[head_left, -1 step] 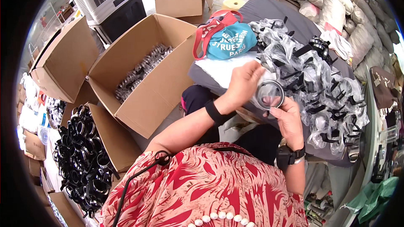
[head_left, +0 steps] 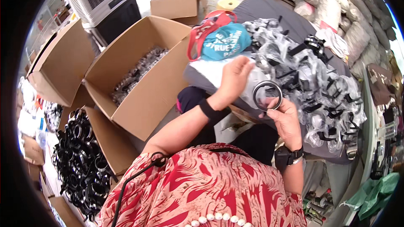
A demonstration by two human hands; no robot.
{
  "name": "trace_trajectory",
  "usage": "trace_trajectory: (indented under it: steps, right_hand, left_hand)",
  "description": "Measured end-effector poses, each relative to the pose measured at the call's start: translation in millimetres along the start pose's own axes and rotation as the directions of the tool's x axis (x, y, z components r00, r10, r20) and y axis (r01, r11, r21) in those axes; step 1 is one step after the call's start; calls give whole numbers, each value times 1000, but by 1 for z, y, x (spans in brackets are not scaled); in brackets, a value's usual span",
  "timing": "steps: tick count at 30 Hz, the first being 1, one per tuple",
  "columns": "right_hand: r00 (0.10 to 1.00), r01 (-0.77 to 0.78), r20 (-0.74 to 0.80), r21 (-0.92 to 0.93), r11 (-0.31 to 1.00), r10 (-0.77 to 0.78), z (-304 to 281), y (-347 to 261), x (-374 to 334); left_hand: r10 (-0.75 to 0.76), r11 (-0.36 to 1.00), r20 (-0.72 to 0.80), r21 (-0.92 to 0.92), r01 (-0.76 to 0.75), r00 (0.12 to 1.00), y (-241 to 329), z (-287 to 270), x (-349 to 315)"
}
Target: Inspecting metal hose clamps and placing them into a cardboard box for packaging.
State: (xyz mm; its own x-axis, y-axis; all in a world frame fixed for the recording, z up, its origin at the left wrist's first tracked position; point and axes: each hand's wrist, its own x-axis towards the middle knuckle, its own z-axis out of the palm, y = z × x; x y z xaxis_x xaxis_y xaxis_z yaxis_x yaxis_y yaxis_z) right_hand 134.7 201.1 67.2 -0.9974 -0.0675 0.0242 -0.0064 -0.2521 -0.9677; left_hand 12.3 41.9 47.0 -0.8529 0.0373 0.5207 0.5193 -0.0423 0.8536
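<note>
My right hand (head_left: 286,120) pinches the lower edge of a black ring (head_left: 255,95), which is tilted up with its open middle toward me. To its left is my left hand (head_left: 235,77), apart from the ring. Its fingers are drawn together and slightly blurred, and I cannot make out what is in them. Under it lie white, filmy sheets (head_left: 206,69) on the grey padded surface (head_left: 269,8). Just right of the ring is a heap of black ring parts in clear plastic bags (head_left: 311,88).
A blue bag with red straps (head_left: 227,42) lies at the far edge. On the left stand an open carton (head_left: 145,113) with bagged parts and a pile of bare black rings (head_left: 82,159). An air cooler (head_left: 101,0) is behind; stacked sacks (head_left: 328,10) are at right.
My left hand has drawn slightly left, away from the ring. The ring stays in my right hand, and the whole view has shifted a little.
</note>
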Motion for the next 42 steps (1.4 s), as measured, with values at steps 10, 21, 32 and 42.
trace_trajectory:
  steps: [10,21,32,42]
  right_hand:
    - [551,386,-437,-621,682,-711,-96,-116,-70]
    - [434,-895,-378,-78,-439,-817,-315,-219,-235]
    - [514,-813,-453,14,-582,-729,-426,-226,-281]
    - [673,-379,-143,-909,-173,-725,-231,-237,-71]
  left_hand:
    - [-301,951,28,77,299,953,-86,-31,-6]
    - [-290,957,80,15,289,954,-82,-28,-5]
    - [-334,942,60,-19,336,941,-71,-23,-3]
    - [-155,958,87,257,128,984,-68,-32,-22]
